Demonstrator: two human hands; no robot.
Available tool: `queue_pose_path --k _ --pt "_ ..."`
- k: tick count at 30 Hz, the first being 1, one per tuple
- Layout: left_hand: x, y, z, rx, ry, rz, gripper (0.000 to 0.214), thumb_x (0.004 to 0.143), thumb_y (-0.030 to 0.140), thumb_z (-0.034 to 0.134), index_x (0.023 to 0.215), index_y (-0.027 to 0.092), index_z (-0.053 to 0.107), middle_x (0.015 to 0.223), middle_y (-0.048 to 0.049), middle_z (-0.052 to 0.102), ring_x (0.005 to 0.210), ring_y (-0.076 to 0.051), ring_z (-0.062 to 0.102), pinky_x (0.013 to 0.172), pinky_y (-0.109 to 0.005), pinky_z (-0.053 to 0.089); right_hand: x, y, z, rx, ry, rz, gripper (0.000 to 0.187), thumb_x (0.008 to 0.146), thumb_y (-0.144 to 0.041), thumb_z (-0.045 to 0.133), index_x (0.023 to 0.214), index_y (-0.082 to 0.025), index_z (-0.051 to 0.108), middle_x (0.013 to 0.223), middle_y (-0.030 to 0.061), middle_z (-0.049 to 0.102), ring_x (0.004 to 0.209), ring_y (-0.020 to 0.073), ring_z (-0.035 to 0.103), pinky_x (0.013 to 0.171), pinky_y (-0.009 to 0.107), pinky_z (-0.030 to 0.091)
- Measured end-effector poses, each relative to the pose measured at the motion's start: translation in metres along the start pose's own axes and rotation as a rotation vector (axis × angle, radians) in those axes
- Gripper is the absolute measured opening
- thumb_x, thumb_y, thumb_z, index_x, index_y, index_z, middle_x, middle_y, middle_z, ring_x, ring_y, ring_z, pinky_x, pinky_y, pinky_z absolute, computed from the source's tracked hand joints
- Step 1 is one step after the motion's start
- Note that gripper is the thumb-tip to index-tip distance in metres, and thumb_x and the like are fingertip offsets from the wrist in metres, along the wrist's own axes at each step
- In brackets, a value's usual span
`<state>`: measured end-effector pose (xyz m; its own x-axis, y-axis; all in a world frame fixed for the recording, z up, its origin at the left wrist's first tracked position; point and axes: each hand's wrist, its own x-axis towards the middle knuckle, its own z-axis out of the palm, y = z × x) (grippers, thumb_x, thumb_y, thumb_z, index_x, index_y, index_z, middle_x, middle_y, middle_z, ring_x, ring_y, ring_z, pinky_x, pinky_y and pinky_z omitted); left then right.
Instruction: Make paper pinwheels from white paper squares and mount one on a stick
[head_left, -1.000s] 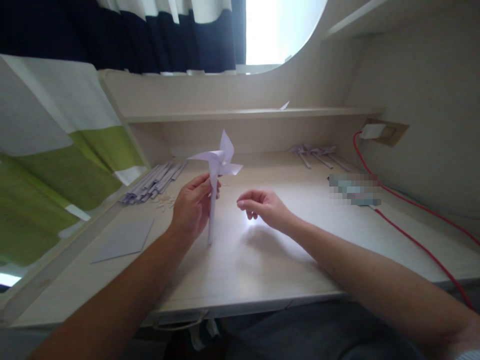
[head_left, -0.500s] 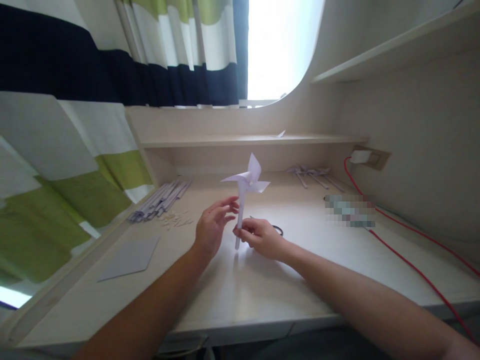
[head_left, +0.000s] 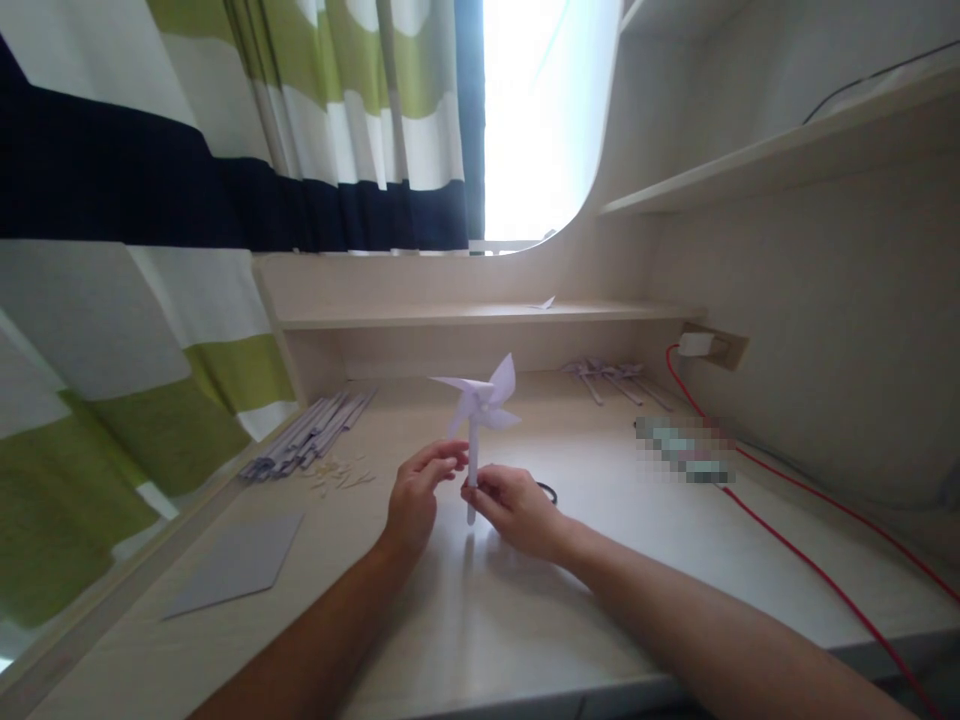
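Note:
A pale lilac paper pinwheel stands upright in front of me on its rolled paper stick. My right hand pinches the lower part of the stick between thumb and fingers. Just left of the stick is my left hand, its fingers loosely curved and apart, with the tips close to the stick; whether they touch it I cannot tell. Behind my right hand shows part of a black loop, perhaps a scissors handle, mostly hidden.
Rolled paper sticks lie at the left, beside small pale pieces and a sheet of paper. Several pinwheels lie at the back right. A blurred-out object and a red cable lie at the right.
The view has tilted upward, so the desk sits lower in the picture. The pinwheel's blades have turned. My right hand keeps its pinch, and my left hand stays beside the stick.

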<state>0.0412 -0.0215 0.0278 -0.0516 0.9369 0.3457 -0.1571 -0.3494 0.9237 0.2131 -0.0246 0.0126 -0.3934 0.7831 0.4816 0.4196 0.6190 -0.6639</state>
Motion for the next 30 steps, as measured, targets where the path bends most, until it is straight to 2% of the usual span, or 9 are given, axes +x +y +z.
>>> queue_pose_path --k 5,10,13,16,19,24,30 --pt "-0.004 0.004 0.003 0.058 -0.047 0.041 0.020 0.077 0.031 0.076 0.092 0.021 0.084 0.089 -0.0054 0.076 0.087 -0.022 0.066 0.081 -0.033 0.051 0.000 0.001 0.001 0.009 -0.002 -0.003 0.023 0.097 -0.030 0.060 0.077 -0.019 0.064 0.070 -0.0007 0.061 0.065 0.0137 0.052 0.064 0.026 0.036" --pt "-0.006 0.005 0.006 0.133 -0.091 0.062 0.025 0.077 0.038 0.083 0.094 0.020 0.084 0.092 -0.0076 0.076 0.086 -0.023 0.067 0.074 -0.031 0.051 0.000 0.002 0.003 0.032 0.002 0.006 0.027 0.096 -0.031 0.061 0.071 -0.019 0.060 0.065 -0.0021 0.056 0.062 0.0123 0.047 0.060 0.025 0.034" --pt "-0.003 0.002 0.005 0.149 -0.055 0.065 0.025 0.080 0.040 0.081 0.093 0.019 0.084 0.094 -0.0081 0.077 0.087 -0.023 0.067 0.074 -0.031 0.050 -0.001 0.001 0.002 0.042 0.003 0.024 0.029 0.095 -0.032 0.062 0.069 -0.018 0.061 0.063 -0.0026 0.055 0.060 0.0118 0.046 0.058 0.025 0.032" --pt "0.002 0.001 0.003 0.157 0.010 0.062 0.026 0.080 0.041 0.081 0.094 0.019 0.083 0.095 -0.0073 0.078 0.088 -0.022 0.067 0.077 -0.031 0.049 -0.002 0.001 0.000 0.031 -0.056 0.083 0.025 0.094 -0.037 0.065 0.078 -0.018 0.069 0.065 -0.0017 0.061 0.061 0.0122 0.050 0.058 0.025 0.032" --pt "0.007 0.000 0.000 0.160 0.070 0.058 0.027 0.080 0.041 0.081 0.095 0.019 0.083 0.093 -0.0060 0.078 0.087 -0.020 0.065 0.076 -0.030 0.047 -0.002 0.002 -0.002 -0.005 -0.106 0.147 0.025 0.093 -0.040 0.067 0.079 -0.019 0.072 0.064 -0.0022 0.060 0.060 0.0119 0.048 0.057 0.025 0.031" --pt "0.013 -0.003 -0.007 0.127 0.134 0.046 0.032 0.077 0.048 0.081 0.088 0.018 0.080 0.076 -0.0021 0.071 0.073 -0.016 0.059 0.068 -0.028 0.044 0.000 0.002 -0.003 -0.041 -0.138 0.188 0.028 0.093 -0.038 0.065 0.073 -0.019 0.069 0.061 -0.0035 0.054 0.058 0.0116 0.044 0.057 0.026 0.028" --pt "0.020 -0.008 -0.015 0.095 0.163 0.007 0.039 0.075 0.054 0.079 0.088 0.017 0.078 0.073 -0.0012 0.067 0.069 -0.015 0.058 0.067 -0.026 0.044 -0.002 0.000 -0.004 -0.030 -0.215 0.259 0.038 0.095 -0.041 0.062 0.064 -0.019 0.061 0.056 -0.0035 0.055 0.053 0.0114 0.047 0.054 0.026 0.031"
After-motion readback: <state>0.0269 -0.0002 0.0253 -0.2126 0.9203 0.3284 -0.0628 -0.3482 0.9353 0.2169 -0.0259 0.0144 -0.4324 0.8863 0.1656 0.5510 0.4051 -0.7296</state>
